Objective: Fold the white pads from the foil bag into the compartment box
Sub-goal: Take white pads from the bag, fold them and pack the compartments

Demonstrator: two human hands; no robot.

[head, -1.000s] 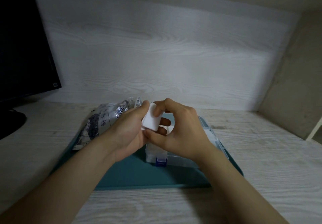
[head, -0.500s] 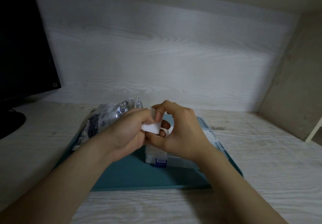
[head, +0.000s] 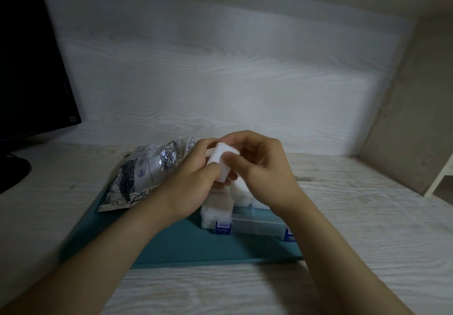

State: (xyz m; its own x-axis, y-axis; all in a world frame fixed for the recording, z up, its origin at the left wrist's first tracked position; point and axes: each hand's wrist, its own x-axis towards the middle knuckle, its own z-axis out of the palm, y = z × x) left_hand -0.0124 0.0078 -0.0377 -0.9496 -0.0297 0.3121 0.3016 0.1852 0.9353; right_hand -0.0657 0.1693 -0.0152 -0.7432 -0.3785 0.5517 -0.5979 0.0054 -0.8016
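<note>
Left hand (head: pixel 186 188) and right hand (head: pixel 266 175) pinching white pad (head: pixel 221 164), long axis roughly upright, above compartment box (head: pixel 255 225)

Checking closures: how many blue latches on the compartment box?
2: left blue latch on the compartment box front; right blue latch at its right corner, partly behind the forearm. Others possibly hidden.

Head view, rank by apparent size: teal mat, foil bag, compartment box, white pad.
1. teal mat
2. foil bag
3. compartment box, partly hidden, so its rank against the bag is unsure
4. white pad
</note>
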